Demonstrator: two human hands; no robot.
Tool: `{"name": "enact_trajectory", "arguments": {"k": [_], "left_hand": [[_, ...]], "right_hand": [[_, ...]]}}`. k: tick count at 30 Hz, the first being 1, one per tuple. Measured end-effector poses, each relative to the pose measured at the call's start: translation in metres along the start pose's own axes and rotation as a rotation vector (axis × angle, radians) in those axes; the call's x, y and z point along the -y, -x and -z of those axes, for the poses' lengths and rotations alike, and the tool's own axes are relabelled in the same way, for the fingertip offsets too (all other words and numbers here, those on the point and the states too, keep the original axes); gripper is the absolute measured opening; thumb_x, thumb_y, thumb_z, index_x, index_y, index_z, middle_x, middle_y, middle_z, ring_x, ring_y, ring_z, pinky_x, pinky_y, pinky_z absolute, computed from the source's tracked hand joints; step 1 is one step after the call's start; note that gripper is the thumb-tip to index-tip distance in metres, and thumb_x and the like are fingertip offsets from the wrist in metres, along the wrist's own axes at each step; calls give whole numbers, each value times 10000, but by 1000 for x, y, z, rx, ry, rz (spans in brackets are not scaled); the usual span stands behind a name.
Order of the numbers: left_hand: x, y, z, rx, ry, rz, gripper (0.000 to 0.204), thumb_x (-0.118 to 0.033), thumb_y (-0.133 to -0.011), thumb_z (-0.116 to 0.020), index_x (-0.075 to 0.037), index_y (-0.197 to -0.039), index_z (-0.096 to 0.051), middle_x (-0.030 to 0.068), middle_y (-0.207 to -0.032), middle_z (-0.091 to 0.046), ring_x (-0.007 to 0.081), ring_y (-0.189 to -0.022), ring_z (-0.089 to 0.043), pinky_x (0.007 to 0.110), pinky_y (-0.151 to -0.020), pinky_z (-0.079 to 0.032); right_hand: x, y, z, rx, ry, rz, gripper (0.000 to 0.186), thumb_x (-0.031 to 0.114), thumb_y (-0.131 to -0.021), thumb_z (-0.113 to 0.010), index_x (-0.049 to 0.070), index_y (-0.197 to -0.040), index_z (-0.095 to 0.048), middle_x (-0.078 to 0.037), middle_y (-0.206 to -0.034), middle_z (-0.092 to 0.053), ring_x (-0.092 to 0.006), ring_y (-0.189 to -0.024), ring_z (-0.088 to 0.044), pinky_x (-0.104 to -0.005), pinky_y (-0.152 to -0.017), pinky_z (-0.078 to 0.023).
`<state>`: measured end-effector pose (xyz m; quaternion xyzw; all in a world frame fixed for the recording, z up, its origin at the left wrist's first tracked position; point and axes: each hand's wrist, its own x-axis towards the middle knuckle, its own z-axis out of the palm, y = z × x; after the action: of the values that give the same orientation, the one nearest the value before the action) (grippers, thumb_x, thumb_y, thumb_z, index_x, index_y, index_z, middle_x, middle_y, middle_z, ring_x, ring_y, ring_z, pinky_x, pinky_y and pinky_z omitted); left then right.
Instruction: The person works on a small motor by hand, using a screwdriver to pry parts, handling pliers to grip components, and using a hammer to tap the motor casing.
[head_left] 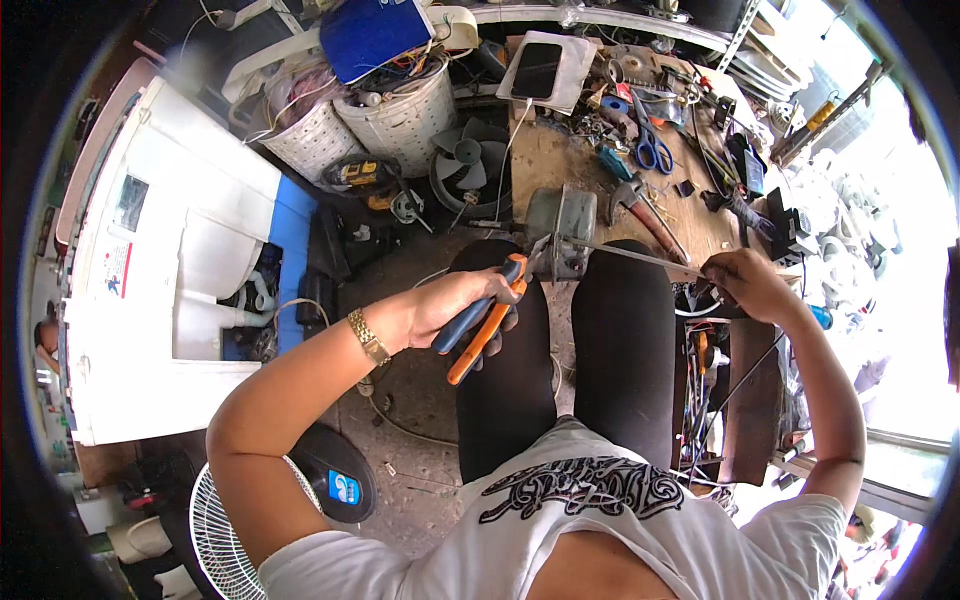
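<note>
My left hand [468, 310], with a gold watch band at the wrist, is wrapped round a pair of pliers [474, 342] with blue and orange handles. The jaws point up beside a grey bench vise [560, 225] at the near edge of the wooden workbench [560, 140]. Closed on the right end of a thin, flat metal strip [640, 257] is my right hand [745, 287]. From there the strip runs leftward over my right thigh to the vise. Whether the vise jaws or the pliers grip its far end I cannot tell.
A hammer [648, 220], blue-handled scissors [652, 150] and a phone [537, 70] lie on the bench among small parts. Perforated white bins [400, 120], a yellow-black power tool [365, 175] and a fan blade [467, 160] stand left of it. A large white cabinet [150, 280] fills the left side.
</note>
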<state>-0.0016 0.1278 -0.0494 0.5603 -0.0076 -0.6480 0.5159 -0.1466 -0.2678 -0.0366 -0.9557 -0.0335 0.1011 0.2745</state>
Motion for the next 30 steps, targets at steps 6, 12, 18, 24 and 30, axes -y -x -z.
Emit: {"name": "enact_trajectory", "arguments": {"k": [6,12,18,24,30], "left_hand": [[2,-1,-1,7,-4,-36,358,-286,-933,-543,-110,-1238,-479,56,-982,-609,216,-728,-663,367,-569,-586],[7,-3,0,31,87,-46,365,-280,-937,-543,-102,-1246,-470,65,-986,-613,230,-735,-668,378,-584,-593],[8,-2,3,30,115,-39,385,-285,-939,-551,-92,-1263,-469,77,-1000,-634,247,-744,-684,393,-594,-601],[9,-3,5,43,144,-38,373,-286,-941,-552,-79,-1245,-486,89,-1018,-651,264,-758,-699,412,-591,-607],[12,-5,9,109,185,-80,375,-283,-936,-547,-82,-1247,-494,94,-1027,-657,270,-771,-697,413,-608,-609]], "right_hand": [[11,-11,10,-21,151,-94,151,151,-862,-661,19,-937,-663,-186,-782,-650,-348,-801,-664,-445,-740,-488],[16,-11,-1,-110,196,-124,303,165,-815,-728,27,-1063,-622,-204,-908,-653,-416,-896,-608,-467,-825,-459],[19,-14,2,-249,366,92,200,190,-891,-638,25,-997,-601,-216,-852,-663,-410,-835,-650,-497,-749,-488],[19,-24,0,-44,286,-5,270,150,-834,-704,28,-1069,-652,-185,-906,-685,-381,-871,-646,-452,-786,-484],[15,-25,-14,-315,419,58,326,245,-867,-689,59,-1119,-598,-185,-842,-674,-407,-806,-658,-492,-704,-499]]}}
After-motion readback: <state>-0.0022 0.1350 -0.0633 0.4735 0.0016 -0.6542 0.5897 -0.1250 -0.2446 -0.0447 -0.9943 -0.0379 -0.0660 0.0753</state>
